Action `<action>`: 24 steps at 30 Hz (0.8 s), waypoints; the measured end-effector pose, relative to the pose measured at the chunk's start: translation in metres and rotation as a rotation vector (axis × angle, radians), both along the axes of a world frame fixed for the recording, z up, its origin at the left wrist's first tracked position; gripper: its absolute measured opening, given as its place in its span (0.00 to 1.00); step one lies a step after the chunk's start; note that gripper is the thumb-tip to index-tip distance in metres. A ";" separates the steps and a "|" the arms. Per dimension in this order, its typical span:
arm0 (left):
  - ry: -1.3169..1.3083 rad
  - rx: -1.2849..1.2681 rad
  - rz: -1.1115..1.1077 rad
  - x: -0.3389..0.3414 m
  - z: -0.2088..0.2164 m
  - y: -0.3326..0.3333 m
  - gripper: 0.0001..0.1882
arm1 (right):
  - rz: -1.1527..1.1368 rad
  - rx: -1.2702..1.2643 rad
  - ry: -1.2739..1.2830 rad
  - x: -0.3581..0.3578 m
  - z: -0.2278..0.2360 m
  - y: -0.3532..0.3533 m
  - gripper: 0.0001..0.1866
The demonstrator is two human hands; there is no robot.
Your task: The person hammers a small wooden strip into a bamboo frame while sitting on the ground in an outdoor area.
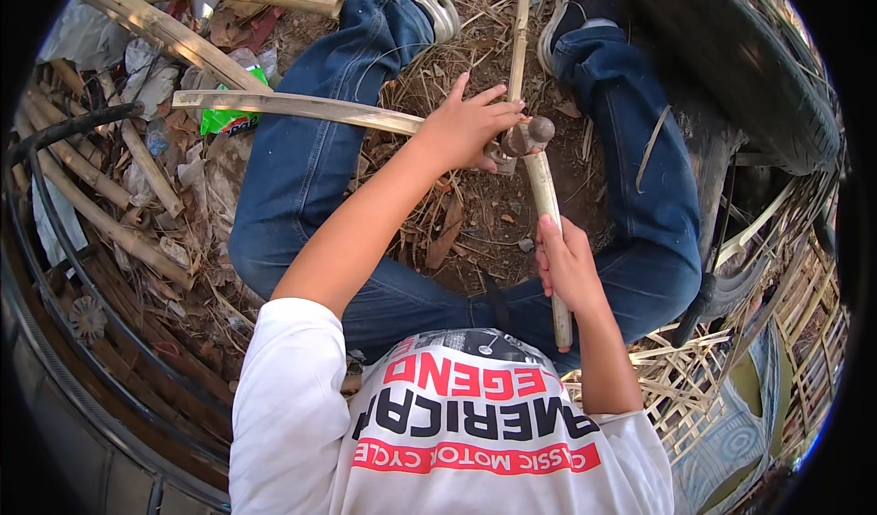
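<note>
A: While seated, right hand (568, 268)?
B: Fingers wrapped round bamboo stick (545, 195) between the knees, forearm bent inward.
A: Left hand (466, 131)?
B: Arm outstretched, fingers closed on hammer (523, 138) touching the stick.

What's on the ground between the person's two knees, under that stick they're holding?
In the head view, bare dirt strewn with dry leaves and straw lies there. Above it, the bamboo stick runs from the right hand toward the left hand.

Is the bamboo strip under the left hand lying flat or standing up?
Lying roughly flat. The bamboo strip runs sideways across the person's thigh, and the left hand presses on its near end.
</note>
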State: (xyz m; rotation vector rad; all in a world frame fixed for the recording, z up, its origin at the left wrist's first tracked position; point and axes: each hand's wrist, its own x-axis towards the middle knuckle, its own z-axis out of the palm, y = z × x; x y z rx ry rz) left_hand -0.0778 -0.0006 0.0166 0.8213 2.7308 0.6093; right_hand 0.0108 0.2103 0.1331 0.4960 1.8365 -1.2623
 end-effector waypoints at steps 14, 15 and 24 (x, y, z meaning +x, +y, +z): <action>0.080 -0.026 -0.010 -0.002 0.000 0.003 0.43 | 0.022 0.024 -0.003 -0.010 0.007 0.011 0.21; 0.036 -0.034 0.001 0.001 0.002 0.004 0.43 | 0.057 0.041 -0.042 -0.009 0.000 0.014 0.21; 0.060 -0.035 0.023 0.006 -0.002 0.007 0.43 | -0.118 0.007 -0.049 -0.003 -0.016 0.019 0.20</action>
